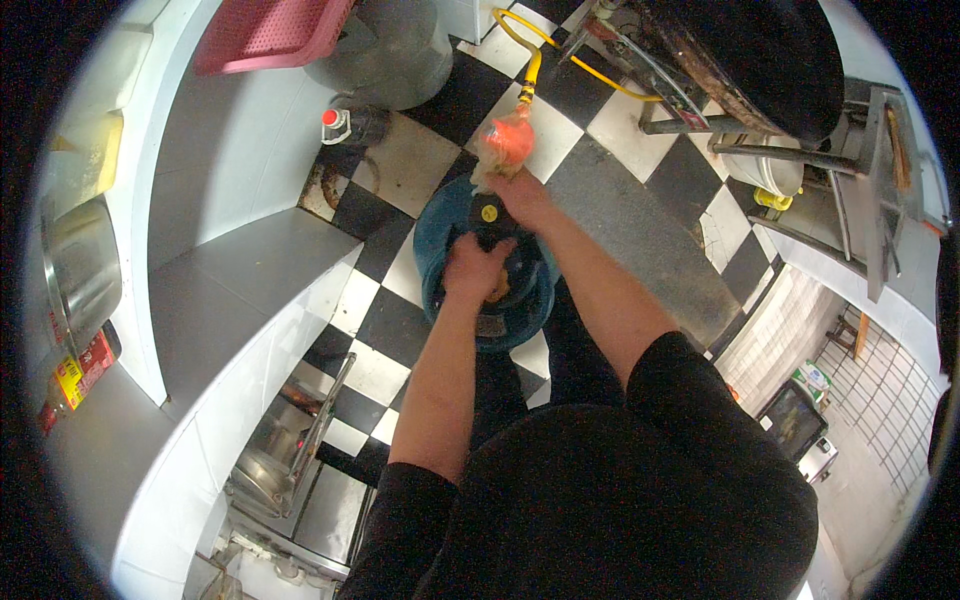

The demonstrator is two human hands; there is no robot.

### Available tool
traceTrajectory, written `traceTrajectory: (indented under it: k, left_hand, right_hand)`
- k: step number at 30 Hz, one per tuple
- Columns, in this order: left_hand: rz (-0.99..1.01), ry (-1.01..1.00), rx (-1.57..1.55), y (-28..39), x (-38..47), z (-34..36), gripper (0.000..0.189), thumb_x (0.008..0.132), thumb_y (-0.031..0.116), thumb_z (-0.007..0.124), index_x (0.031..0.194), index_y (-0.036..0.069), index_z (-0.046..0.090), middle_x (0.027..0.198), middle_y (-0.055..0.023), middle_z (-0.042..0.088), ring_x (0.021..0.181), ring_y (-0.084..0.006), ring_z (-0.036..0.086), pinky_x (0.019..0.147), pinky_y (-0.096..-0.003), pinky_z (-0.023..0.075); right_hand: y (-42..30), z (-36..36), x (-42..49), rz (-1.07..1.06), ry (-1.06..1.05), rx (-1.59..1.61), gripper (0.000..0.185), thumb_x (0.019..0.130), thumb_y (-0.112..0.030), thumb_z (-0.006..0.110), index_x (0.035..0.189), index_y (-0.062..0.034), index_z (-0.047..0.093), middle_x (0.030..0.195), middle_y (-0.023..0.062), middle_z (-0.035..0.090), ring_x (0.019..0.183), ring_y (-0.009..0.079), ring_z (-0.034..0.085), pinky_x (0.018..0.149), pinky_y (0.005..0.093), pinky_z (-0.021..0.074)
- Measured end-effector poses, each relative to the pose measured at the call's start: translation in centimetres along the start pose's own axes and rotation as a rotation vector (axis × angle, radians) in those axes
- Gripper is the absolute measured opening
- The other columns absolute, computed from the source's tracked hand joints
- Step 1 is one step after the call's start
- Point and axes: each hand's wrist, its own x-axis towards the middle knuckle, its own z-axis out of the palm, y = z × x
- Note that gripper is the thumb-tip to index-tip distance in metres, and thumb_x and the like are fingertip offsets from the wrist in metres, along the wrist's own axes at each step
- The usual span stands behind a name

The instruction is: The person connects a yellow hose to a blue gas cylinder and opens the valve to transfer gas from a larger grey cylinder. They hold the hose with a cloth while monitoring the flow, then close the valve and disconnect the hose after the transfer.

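A teal-blue round vessel [429,217], apparently a gas cylinder with a raised collar, stands on the floor before me. Inside its rim is a dark fitting with a round yellow sticker [489,214]. My left hand [474,271] is curled at that fitting's near side; its fingers are partly blurred. At the far rim, my right hand [523,199] grips the near end of an orange regulator-like piece [508,141] wrapped in clear plastic. From this piece a yellow hose [533,66] runs away across the floor. My fingers hide where the orange piece and dark fitting meet.
Black and white tiles [405,176] cover the floor. A dark bottle with a red cap [364,126] stands left, near a large metal pot [405,60] and pink basket [277,34]. A wok [757,60] on a metal stand is at right. A grey ledge [255,259] runs along the left.
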Motion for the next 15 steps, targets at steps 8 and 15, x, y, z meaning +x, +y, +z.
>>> traceTrajectory:
  k: [8, 15]
  left_hand:
    - [-0.083, 0.018, -0.546, -1.7, -0.7, 0.6, 0.056, 0.091, 0.046, 0.052, 0.118, -0.002, 0.058, 0.111, -0.0160, 0.063, 0.101, -0.0283, 0.060, 0.090, -0.0342, 0.0427]
    - [-0.138, -0.138, -0.715, -2.8, 0.9, 0.6, 0.052, 0.093, 0.041, 0.049, 0.122, -0.002, 0.052, 0.119, -0.0183, 0.058, 0.107, -0.0327, 0.057, 0.093, -0.0381, 0.0430]
  right_hand:
    - [-0.5, -0.5, 0.0, 0.021, -0.056, 0.090, 0.052, 0.090, -0.040, 0.053, 0.126, -0.0028, 0.049, 0.121, 0.0189, 0.058, 0.115, 0.0345, 0.054, 0.098, 0.0390, 0.0402]
    - [-1.1, -1.1, -0.8, -0.025, -0.076, 0.195, 0.052, 0.089, -0.041, 0.052, 0.124, -0.0027, 0.051, 0.117, 0.0207, 0.060, 0.112, 0.0361, 0.055, 0.096, 0.0392, 0.0415]
